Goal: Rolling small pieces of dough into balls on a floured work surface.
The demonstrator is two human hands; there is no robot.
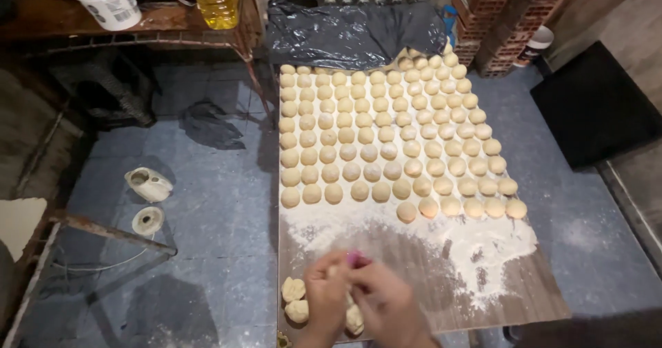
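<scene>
dough balls (pixel 376 134): pale cream-yellow, in even rows | board (pixel 524 293): brown wood, dusted white with flour (pixel 483 241) | floor (pixel 221 210): blue-grey | plastic bag (pixel 352 31): glossy black | bottle (pixel 215 0): clear, yellow oil | tub (pixel 107 0): white | bricks (pixel 493 10): red

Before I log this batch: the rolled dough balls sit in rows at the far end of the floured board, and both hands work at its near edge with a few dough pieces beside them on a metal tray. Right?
Not quite. The head view shows no metal tray: the dough pieces lie directly on the floured board, beside the left hand and right hand. The rolled dough balls do sit in rows at the far end.
</scene>
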